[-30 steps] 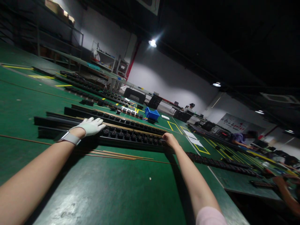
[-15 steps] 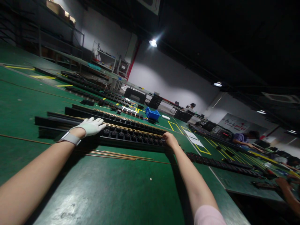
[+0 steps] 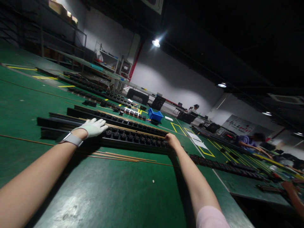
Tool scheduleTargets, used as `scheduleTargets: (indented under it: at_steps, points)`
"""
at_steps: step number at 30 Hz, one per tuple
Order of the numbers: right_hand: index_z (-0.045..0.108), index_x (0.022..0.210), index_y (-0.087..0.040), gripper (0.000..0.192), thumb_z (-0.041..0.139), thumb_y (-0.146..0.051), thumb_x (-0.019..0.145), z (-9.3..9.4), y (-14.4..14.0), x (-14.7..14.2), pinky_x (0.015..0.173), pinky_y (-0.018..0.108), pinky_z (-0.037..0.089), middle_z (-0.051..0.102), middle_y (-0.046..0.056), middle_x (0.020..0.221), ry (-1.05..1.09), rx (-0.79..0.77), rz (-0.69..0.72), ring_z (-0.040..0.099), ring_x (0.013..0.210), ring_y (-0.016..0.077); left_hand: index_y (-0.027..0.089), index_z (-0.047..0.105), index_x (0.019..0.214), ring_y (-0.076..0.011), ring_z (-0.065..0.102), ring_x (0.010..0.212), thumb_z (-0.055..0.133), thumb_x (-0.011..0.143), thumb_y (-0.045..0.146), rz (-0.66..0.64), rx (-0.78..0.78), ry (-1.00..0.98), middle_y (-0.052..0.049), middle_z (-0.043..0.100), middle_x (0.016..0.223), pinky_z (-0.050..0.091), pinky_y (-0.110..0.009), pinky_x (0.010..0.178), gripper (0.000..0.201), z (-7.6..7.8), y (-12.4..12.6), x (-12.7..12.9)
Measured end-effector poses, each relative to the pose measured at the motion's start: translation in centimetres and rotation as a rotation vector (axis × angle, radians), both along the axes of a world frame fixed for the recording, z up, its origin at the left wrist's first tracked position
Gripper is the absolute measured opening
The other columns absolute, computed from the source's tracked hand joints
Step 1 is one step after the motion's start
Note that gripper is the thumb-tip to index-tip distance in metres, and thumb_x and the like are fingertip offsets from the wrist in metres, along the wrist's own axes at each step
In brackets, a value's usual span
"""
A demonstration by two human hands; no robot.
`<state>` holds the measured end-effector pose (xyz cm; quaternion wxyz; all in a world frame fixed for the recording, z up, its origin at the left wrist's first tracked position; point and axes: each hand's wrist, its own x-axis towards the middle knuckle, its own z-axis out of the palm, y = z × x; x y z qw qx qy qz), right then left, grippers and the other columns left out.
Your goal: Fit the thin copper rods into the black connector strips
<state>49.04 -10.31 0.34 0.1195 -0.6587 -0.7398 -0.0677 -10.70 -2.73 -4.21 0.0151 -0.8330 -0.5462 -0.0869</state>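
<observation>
My left hand (image 3: pixel 93 127), in a white glove with a grey band at the wrist, lies flat across long black rails (image 3: pixel 83 114). Its fingers are stretched out over thin brass-coloured rods (image 3: pixel 133 129) that run along the rails. At the far right end of those rods my bare right hand (image 3: pixel 171 140) is closed, its fingertips pinched at the rod ends. A row of round black parts (image 3: pixel 133 136) sits in the nearest rail, below the rods. More loose copper-coloured rods (image 3: pixel 123 156) lie on the green tabletop in front.
Behind the rails stand a blue bin (image 3: pixel 155 115) and a row of black modules (image 3: pixel 111 106). White sheets (image 3: pixel 196 138) and yellow tape marks are on the table. More black strips (image 3: pixel 220 166) extend to the right, where other people (image 3: pixel 247 142) sit.
Both hands stay in nearly the same place on the rails and rods. The whole view has shifted very slightly.
</observation>
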Motion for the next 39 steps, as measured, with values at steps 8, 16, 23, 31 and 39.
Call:
scheduleTargets:
  at_steps: [8,16,23,31,39]
  points:
    - [0.08,0.088,-0.023,0.026,0.064,-0.003,0.083,0.3,0.4,-0.2,0.087,0.025,0.047,0.077,0.006,0.101,0.005,-0.012,-0.059,0.068,0.097,0.0203,0.042,0.07,0.147,-0.0475,0.045,0.146,0.051,0.098,0.031,-0.017,0.012,0.067,-0.014,0.046,0.171,0.035,-0.075,0.115,0.053,0.1,-0.2,0.0]
    - [0.082,0.09,-0.022,0.025,0.066,-0.004,0.084,0.7,0.0,-0.8,0.085,0.024,0.048,0.079,0.007,0.104,0.008,-0.032,-0.096,0.071,0.097,0.0207,0.043,0.071,0.146,-0.0469,0.049,0.144,0.054,0.097,0.032,-0.016,0.03,0.053,-0.014,0.049,0.169,0.037,-0.073,0.114,0.053,-0.2,0.1,0.0]
    - [0.084,0.103,-0.023,0.034,0.059,-0.005,0.088,1.0,-0.6,-1.2,0.096,0.025,0.05,0.08,0.008,0.114,-0.011,-0.048,-0.118,0.072,0.109,0.0209,0.043,0.068,0.15,-0.0468,0.048,0.145,0.048,0.101,0.031,-0.012,0.031,0.089,-0.015,0.047,0.171,0.037,-0.073,0.114,0.055,-0.3,0.3,0.0]
    - [0.05,0.167,-0.022,0.066,0.035,-0.057,0.113,-0.5,-2.4,-4.3,0.131,0.038,0.032,0.048,0.009,0.172,-0.001,-0.038,-0.193,0.043,0.159,0.0254,0.049,0.068,0.149,-0.0463,0.047,0.146,0.05,0.101,0.04,0.015,0.0,0.026,-0.011,0.049,0.17,0.036,-0.071,0.114,0.051,-0.1,0.3,0.1]
    - [0.031,0.176,-0.026,0.084,0.01,-0.075,0.111,-1.3,-2.8,-6.1,0.136,0.056,0.016,0.026,0.004,0.182,-0.032,-0.236,-0.26,0.024,0.169,0.0299,0.043,0.068,0.149,-0.0448,0.045,0.149,0.048,0.101,0.034,0.029,-0.041,0.014,-0.013,0.049,0.17,0.034,-0.071,0.118,0.053,1.1,-0.8,0.6]
